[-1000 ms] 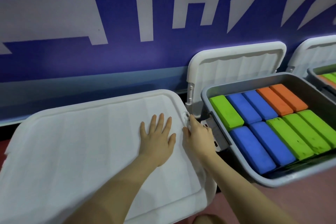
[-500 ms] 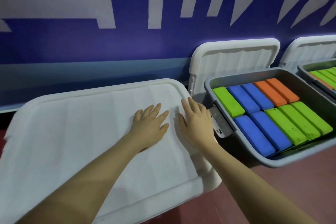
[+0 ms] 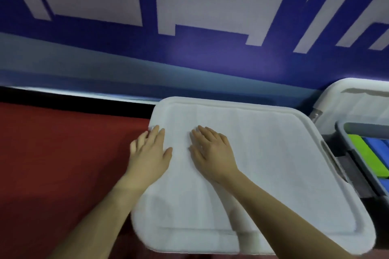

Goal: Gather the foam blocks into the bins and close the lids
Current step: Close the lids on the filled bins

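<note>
Head view: fingers straight on both hands, gripping nothing. Left hand (image 3: 148, 154) flat over the left edge of the closed white lid (image 3: 263, 166), right hand (image 3: 212, 150) flat beside it. Green foam block (image 3: 366, 157) in open grey bin (image 3: 345, 143), far right.

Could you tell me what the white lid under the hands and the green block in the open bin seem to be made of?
The white lid looks like moulded plastic with a matte finish: a raised rim, rounded corners and faint ribs across its top. The green block seems to be foam, as the task says: flat, saturated colour and no shine, though blur hides its texture. Both hands lie flat on the lid.
</note>
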### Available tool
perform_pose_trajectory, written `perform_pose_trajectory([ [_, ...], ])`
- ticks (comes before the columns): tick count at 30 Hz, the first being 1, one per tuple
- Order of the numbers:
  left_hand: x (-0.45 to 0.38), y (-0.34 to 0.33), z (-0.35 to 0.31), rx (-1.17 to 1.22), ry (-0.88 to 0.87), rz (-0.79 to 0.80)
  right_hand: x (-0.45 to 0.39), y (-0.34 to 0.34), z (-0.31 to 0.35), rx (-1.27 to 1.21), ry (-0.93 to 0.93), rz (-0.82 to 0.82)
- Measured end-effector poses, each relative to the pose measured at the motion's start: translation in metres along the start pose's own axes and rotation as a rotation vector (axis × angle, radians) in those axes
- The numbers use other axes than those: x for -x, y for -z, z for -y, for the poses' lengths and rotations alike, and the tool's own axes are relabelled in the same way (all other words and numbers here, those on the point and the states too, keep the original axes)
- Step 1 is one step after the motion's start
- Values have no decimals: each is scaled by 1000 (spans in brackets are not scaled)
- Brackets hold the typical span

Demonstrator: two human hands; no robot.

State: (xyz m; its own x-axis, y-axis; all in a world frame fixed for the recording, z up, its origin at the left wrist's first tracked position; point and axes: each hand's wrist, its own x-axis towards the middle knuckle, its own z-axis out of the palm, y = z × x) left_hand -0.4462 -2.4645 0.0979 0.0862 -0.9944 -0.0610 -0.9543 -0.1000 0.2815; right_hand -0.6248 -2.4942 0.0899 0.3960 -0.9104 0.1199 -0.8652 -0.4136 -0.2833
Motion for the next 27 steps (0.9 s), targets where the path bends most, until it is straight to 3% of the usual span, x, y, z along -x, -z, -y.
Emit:
perform_pose_trajectory([
  [6,1,3,47,70,157,126,-21,-25,36,14,-32,79],
  [10,-3,-4,56,178,135,241,-21,-32,37,30,-57,85],
  [18,2,7,43,141,-22,-43,-19,-37,39,41,-66,60],
  [20,0,9,39,261,-24,-20,-19,-36,40,30,-65,47],
  [23,-4,15,37,450,127,104,-17,-36,41,31,-68,51],
  [27,-7,4,42,226,76,157,-18,-38,39,21,-69,27],
])
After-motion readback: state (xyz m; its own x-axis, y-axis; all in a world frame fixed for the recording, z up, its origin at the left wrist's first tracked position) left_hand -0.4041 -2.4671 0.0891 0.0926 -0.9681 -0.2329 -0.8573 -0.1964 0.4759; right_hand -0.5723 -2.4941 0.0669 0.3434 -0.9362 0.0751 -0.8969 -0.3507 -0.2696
